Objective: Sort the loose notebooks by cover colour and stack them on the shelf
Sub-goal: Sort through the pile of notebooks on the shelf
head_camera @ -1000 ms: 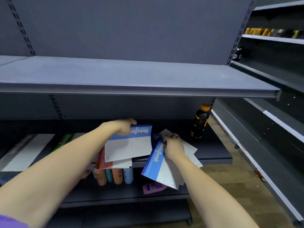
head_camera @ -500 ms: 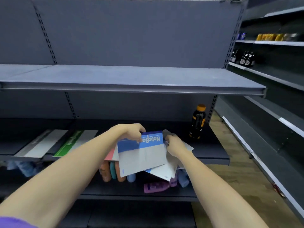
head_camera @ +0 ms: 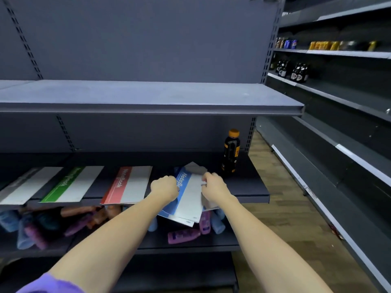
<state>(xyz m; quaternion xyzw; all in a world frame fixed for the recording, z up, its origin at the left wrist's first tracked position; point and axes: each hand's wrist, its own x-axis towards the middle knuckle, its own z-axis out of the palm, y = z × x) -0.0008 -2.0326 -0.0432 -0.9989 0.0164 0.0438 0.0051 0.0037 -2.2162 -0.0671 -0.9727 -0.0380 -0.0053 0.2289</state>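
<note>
Setting: a retail shop aisle. Grey metal gondola shelving point(head_camera: 148, 106) with slotted uprights and a flat back panel. Goods laid out as stock: notebooks point(head_camera: 127, 185) side by side along the front edge of the middle shelf, a dark bottle with orange cap point(head_camera: 231, 153) at its right end, toiletry bottles point(head_camera: 183, 236) on the shelf below. Adjacent unit at right carries rows of dark bottles point(head_camera: 293, 72) and cans point(head_camera: 287, 43). Wood-pattern floor point(head_camera: 281, 208).

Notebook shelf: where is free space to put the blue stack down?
Bare patches: between the red notebook and the blue notebooks, and around the bottle at the right end. Left of red is crowded: green notebook, grey notebook.
</note>
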